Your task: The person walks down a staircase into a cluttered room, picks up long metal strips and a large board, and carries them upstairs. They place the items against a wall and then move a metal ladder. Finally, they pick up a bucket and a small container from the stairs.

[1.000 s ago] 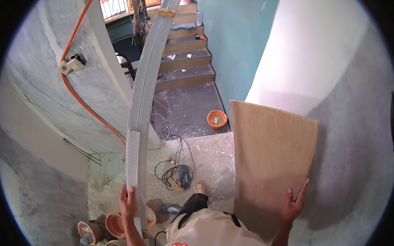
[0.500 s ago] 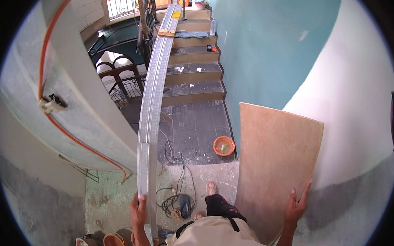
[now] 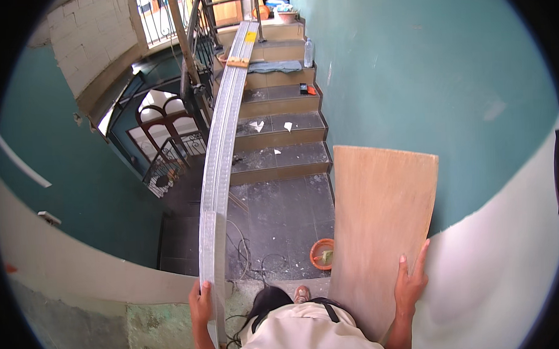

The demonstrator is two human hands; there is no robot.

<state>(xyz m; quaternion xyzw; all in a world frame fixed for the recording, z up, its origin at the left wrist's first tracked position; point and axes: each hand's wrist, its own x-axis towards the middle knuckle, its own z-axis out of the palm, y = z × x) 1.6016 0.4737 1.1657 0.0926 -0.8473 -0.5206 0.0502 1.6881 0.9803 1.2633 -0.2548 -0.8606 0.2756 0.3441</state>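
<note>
My left hand [image 3: 201, 304] is closed around the near end of a bundle of long grey metal profiles [image 3: 222, 149], which slants forward over the stairs. A small wooden block [image 3: 238, 62] lies across them near the far end, with a yellow label beyond it. On the right, my right hand [image 3: 410, 285] grips the outer edge of a large plywood board [image 3: 382, 214], thumb and forefinger pointing up along it. The board stands tall beside my body, and its lower end is hidden by my shirt.
Dark tiled stairs [image 3: 282, 156] rise ahead, littered with white scraps. An orange basin [image 3: 322, 254] sits by the board's left edge. Cables [image 3: 242, 249] trail near my feet. A water bottle [image 3: 308, 52] and blue cloth [image 3: 274, 66] rest higher up. A railing [image 3: 195, 91] borders the left.
I have stepped forward toward the stairs, carrying the metal profiles and the plywood board along. The white column on the left and the buckets at the lower left have left the view.
</note>
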